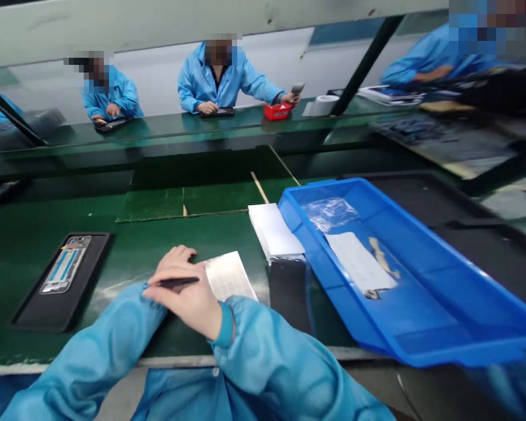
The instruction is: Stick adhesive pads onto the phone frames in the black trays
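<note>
My right hand (pixel 197 301) is closed around a slim dark pen-like tool (pixel 178 282). It crosses over my left wrist, close to the blue left cuff. Partly covered by it, my left hand (pixel 175 257) rests low over the green bench with its visible fingers loosely extended. A white printed sheet (pixel 230 276) lies beside both hands, its left edge hidden by the right one. On the left, a black tray (pixel 81 289) holds a phone frame (pixel 66 264) with blue strips.
A large blue bin (pixel 421 316) at right contains clear plastic wrap (pixel 331 213) and a white sheet (pixel 359 260). White papers (pixel 275 231) and a dark flat piece (pixel 290 289) lie beside it. Across the bench, several co-workers in blue work, one near a red box (pixel 277 111).
</note>
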Demonstrator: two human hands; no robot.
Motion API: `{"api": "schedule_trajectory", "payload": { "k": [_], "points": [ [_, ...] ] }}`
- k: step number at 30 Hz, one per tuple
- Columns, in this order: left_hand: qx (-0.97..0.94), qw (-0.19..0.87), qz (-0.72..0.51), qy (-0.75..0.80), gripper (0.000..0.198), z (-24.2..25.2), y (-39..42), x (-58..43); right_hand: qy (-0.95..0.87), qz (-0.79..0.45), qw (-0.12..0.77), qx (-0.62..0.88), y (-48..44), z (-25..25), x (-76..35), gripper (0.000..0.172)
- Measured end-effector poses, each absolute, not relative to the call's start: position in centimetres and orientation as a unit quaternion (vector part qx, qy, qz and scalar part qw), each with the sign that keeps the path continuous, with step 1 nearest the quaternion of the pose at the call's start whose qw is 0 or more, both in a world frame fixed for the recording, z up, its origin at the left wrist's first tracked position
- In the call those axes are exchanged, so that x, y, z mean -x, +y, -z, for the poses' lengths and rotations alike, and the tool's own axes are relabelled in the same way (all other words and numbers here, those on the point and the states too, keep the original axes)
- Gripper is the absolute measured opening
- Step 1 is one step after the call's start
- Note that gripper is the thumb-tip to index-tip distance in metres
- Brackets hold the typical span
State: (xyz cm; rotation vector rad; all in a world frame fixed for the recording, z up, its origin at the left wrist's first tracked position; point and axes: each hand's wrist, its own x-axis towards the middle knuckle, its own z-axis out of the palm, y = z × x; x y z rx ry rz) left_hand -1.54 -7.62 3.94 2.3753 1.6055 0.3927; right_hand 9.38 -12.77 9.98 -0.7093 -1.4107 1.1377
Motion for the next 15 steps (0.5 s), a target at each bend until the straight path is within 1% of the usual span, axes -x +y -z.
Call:
{"api": "schedule_trajectory", "payload": {
  "k": [2,5,8,9,12,15],
  "points": [
    [-0.835,0.154,-0.122,0.514,0.027,-3.2,-7.1,-0.6,-0.634,-0.478,0.539,0.280,-14.7,-10.6,-10.5,0.017],
    [-0.854,0.194,-0.098,0.472,0.020,-3.1,-6.0,-1.6,-0.685,-0.433,0.500,0.306,-16.7,-10.1,-13.9,0.021],
    [-0.832,0.207,-0.106,0.503,0.020,-3.3,-4.2,-0.5,-0.735,-0.345,0.444,0.379,-17.7,-8.4,-19.1,0.015],
    [-0.820,0.207,-0.113,0.522,0.020,-3.3,-3.4,0.1,-0.735,-0.314,0.435,0.414,-17.8,-7.7,-20.9,0.016],
    [-0.793,0.213,-0.147,0.551,0.021,-3.0,-1.0,1.7,-0.688,-0.233,0.460,0.510,-17.7,-6.1,-25.2,0.015],
    [-0.788,0.219,-0.194,0.541,0.026,-2.2,0.5,2.5,-0.664,-0.235,0.469,0.534,-17.1,-5.5,-26.3,0.015]
  ]
}}
